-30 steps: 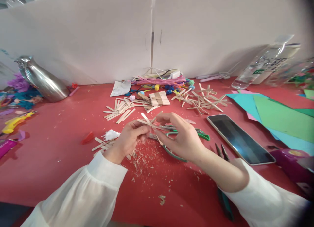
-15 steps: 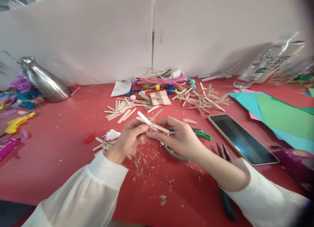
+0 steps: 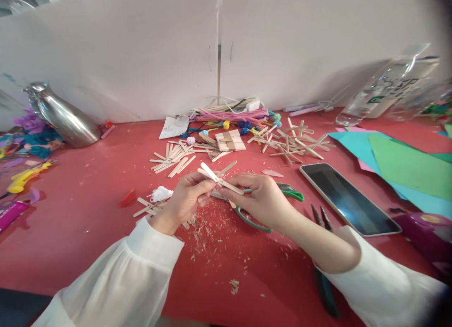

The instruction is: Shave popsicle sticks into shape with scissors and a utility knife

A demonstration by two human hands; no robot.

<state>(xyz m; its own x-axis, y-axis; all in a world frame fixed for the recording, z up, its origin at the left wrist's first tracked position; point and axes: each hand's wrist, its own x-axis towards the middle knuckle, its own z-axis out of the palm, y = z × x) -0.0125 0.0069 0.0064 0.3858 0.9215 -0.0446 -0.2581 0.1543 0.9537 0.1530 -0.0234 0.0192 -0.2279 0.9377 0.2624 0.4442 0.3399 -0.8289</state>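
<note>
Both my hands meet over the red table [image 3: 70, 232], holding a small cross of wooden craft sticks [image 3: 219, 178]. My left hand [image 3: 187, 200] pinches the cross from the left, fingers closed on it. My right hand [image 3: 263, 200] grips it from the right, fingers curled round the sticks. Green-handled scissors [image 3: 289, 193] lie on the table under my right hand. Wood shavings [image 3: 208, 228] are scattered below the hands.
Loose sticks [image 3: 173, 159], a stick raft [image 3: 230, 141], finished stick crosses [image 3: 293, 145] and pipe cleaners [image 3: 233, 116] lie behind. A phone [image 3: 348, 197], coloured paper [image 3: 406, 169], pliers [image 3: 321, 218] sit right. A metal jug [image 3: 61, 117] lies left, a plastic bottle [image 3: 381, 89] far right.
My right hand has closed its fingers onto the stick cross and dropped slightly; the cross has turned a little between the hands. The left hand has barely moved.
</note>
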